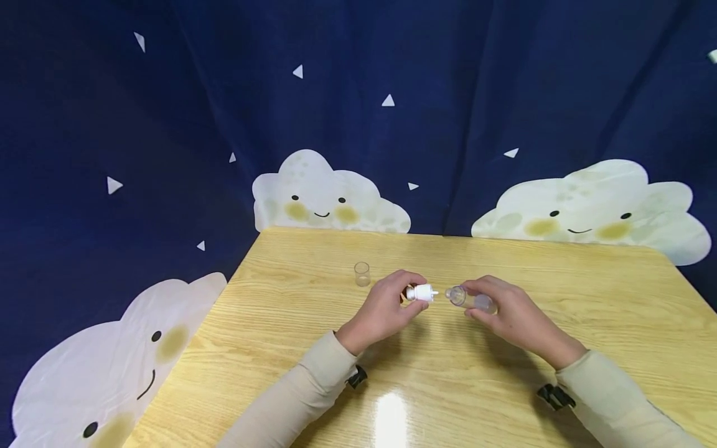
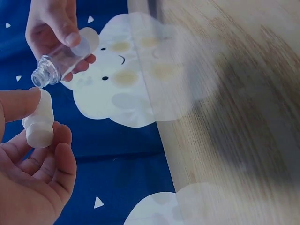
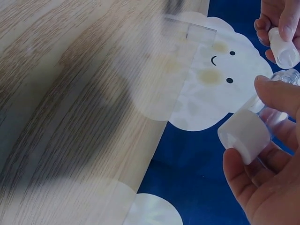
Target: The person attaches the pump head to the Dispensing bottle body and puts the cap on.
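Between thumb and fingers, my left hand [image 1: 388,306] pinches a white pump top [image 1: 422,292], its short nozzle or stem pointing right. Opposite it, my right hand [image 1: 506,314] grips a clear bottle [image 1: 467,298] lying on its side in the air, its open neck facing the pump top. A small gap separates the two parts. In the left wrist view the bottle's threaded neck [image 2: 41,77] shows just above the white pump top [image 2: 40,119]. The right wrist view shows the bottle's frosted white base [image 3: 244,135] near my fingers.
A clear cap [image 1: 362,274] stands on the wooden table [image 1: 269,311], left of and beyond my left hand. Behind the table hangs a dark blue curtain [image 1: 347,124] with white triangles and smiling clouds.
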`<state>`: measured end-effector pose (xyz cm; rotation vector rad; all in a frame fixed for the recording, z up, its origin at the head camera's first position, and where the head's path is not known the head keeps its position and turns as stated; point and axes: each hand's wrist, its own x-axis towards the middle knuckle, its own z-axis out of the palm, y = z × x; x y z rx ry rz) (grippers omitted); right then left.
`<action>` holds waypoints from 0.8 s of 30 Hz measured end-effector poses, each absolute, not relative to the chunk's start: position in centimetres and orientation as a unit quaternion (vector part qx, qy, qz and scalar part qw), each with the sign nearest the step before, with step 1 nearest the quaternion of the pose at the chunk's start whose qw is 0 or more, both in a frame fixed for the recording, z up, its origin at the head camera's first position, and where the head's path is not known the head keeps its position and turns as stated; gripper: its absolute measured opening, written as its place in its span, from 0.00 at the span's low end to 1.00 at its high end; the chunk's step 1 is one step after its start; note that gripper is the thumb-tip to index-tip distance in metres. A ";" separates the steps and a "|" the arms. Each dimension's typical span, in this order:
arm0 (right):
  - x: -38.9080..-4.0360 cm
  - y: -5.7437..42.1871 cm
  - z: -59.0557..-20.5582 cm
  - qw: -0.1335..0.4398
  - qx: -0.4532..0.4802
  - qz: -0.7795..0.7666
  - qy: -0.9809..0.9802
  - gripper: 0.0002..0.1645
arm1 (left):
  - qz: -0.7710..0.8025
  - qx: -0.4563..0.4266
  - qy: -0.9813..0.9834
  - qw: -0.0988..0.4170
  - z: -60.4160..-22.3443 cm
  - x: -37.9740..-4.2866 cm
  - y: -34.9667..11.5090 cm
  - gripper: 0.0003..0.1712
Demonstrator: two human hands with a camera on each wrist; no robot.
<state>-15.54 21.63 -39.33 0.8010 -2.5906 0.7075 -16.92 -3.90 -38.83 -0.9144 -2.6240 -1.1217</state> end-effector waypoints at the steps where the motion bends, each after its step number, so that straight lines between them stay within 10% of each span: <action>1: -15.5 21.6 -39.3 0.168 0.282 0.249 -0.911 0.23 | -0.374 -0.306 -0.872 0.074 -38.8 -16.9 -3.9 0.16; 24: -15.3 21.5 -39.9 0.178 0.294 0.244 -0.907 0.23 | -0.352 -0.315 -0.879 0.060 -38.9 -16.7 -2.9 0.15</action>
